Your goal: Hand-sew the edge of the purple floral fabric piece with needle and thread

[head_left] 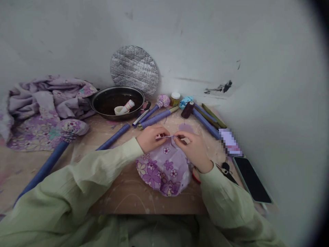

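Note:
A purple floral fabric piece (167,168) hangs down over the table's near part, its upper edge pinched between both hands. My left hand (153,137) grips that edge from the left with thumb and fingers together. From the right, my right hand (194,147) pinches the same edge close by, so the fingertips nearly meet. Whether a needle or thread is between the fingers is too small to tell. Partly hidden behind my right wrist lies a red scissor handle (196,175).
A black pan (102,111) holding a small cup stands at the back, with a silver round mat (135,70) against the wall. Floral cloth (33,127) and a blue wrapped stick (46,169) lie left. A dark thread spool (187,110), a jar (175,99) and a phone (253,180) lie rightward.

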The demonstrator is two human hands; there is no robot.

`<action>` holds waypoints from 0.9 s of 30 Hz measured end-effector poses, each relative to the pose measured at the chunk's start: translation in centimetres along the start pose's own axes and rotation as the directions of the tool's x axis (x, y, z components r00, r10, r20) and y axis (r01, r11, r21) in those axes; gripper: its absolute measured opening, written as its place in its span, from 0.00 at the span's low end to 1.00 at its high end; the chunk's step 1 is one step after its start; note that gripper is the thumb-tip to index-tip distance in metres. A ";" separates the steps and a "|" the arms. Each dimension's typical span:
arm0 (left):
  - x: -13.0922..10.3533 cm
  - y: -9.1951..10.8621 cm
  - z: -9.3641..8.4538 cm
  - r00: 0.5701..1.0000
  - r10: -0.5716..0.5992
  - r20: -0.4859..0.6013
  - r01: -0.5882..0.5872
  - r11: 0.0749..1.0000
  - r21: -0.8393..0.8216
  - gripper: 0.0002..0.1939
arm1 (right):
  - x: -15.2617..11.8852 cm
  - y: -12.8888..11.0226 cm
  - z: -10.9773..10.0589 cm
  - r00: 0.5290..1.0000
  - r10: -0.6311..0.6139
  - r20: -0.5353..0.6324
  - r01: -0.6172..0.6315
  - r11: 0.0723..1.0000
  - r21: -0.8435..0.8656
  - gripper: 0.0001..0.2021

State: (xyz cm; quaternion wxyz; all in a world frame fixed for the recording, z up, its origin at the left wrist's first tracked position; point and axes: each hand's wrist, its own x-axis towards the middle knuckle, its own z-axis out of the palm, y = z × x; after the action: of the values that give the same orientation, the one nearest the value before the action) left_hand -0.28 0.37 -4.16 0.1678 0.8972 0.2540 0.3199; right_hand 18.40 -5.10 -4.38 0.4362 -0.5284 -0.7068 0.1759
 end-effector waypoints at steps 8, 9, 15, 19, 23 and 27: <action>-0.6 0.4 -0.1 0.994 -0.066 -0.087 0.069 0.997 0.038 0.05 | -0.3 -1.0 -0.4 0.982 -0.144 0.124 0.155 0.984 -0.085 0.05; -0.5 0.4 -0.1 0.993 -0.071 -0.089 0.075 0.997 0.037 0.04 | -0.4 -1.0 -0.3 0.977 -0.165 0.132 0.178 0.980 -0.091 0.06; 0.1 0.9 -0.4 0.999 -0.047 -0.017 0.047 0.999 -0.010 0.04 | -0.5 -1.2 -0.2 0.969 -0.205 0.138 0.220 0.970 -0.106 0.07; -0.1 1.0 -1.0 0.998 -0.014 0.058 0.020 0.996 -0.089 0.06 | -0.7 -1.3 -0.5 0.972 -0.196 0.133 0.212 0.971 -0.114 0.06; -0.4 0.9 -1.1 0.998 0.017 0.062 -0.009 0.992 -0.126 0.09 | -1.0 -1.4 -0.5 0.981 -0.171 0.094 0.180 0.979 -0.096 0.05; -0.3 0.9 -1.1 0.998 0.030 0.059 -0.024 0.995 -0.099 0.10 | -1.1 -1.2 -0.2 0.987 -0.145 0.068 0.151 0.983 -0.105 0.08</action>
State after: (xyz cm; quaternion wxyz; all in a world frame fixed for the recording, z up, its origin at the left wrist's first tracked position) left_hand -0.88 -0.39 -3.09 0.2150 0.9005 0.2206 0.3069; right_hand 17.92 -6.63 -3.84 0.3971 -0.4920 -0.7655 0.1195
